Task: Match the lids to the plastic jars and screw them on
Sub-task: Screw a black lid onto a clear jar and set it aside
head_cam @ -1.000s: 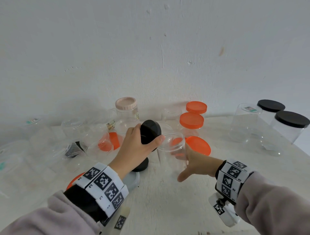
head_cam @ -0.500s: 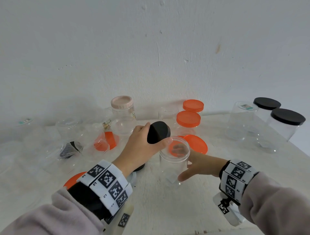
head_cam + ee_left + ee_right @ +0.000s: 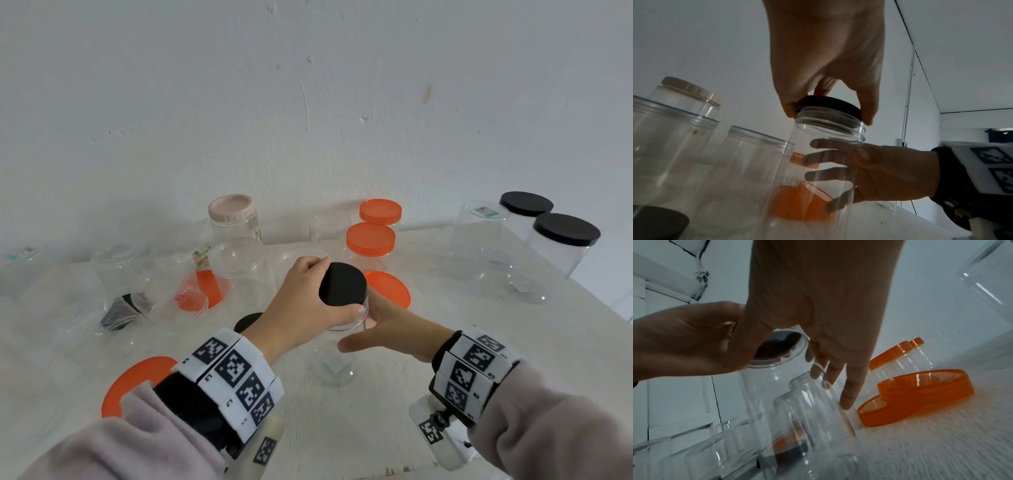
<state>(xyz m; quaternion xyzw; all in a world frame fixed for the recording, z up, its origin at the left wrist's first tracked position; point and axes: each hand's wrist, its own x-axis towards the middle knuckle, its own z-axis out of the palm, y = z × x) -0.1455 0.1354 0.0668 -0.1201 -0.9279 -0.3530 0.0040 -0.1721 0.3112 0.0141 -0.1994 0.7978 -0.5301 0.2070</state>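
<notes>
Left hand (image 3: 298, 308) curled round the black lid (image 3: 342, 284), sitting it on the mouth of the upright clear jar (image 3: 830, 128) mid-worktop (image 3: 445, 359), right hand (image 3: 397, 329) gripping its wall just below, so the twist runs about that vertical axis.

Orange lids (image 3: 370, 238): five, two sitting on jars. Black lids (image 3: 567, 229): four (a dark shape inside one tipped jar, unclear). Pink lid (image 3: 231, 207): one. Clear jars (image 3: 479, 246): over ten, overlapping, no exact count.
</notes>
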